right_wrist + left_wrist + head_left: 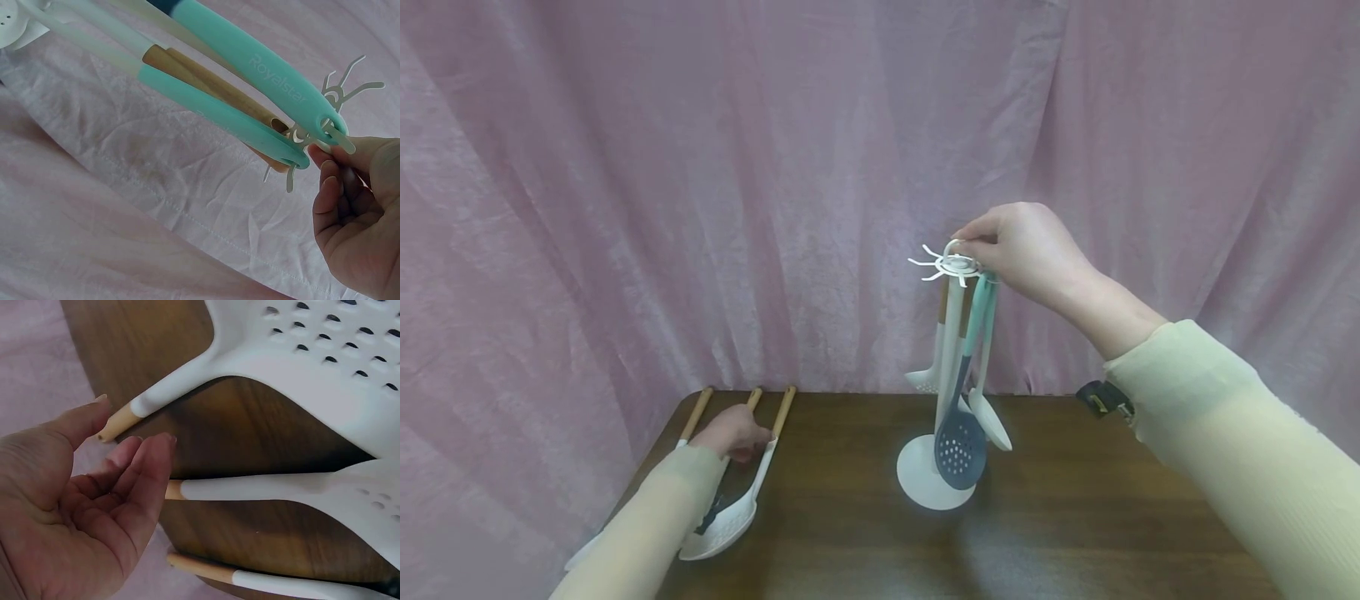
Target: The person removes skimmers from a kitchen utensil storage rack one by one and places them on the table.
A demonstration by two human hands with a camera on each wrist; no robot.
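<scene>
A white utensil stand (934, 487) with a round base stands on the dark wooden table (1075, 517). My right hand (976, 247) pinches the ring at its hook crown (334, 94). A dark blue slotted spoon (960, 450) and a pale spoon (992, 423) hang from it by teal handles (250, 69), and a white ladle (922, 379) hangs behind. My left hand (747, 439) rests at the table's left, its fingers relaxed (153, 462) beside the wooden tips of three white utensils lying flat. One is a white slotted spoon (718, 529).
A pink curtain (700, 167) hangs close behind and to the left of the table. The three flat utensils (275, 487) lie side by side near the table's left edge. Bare tabletop shows in front of and to the right of the stand.
</scene>
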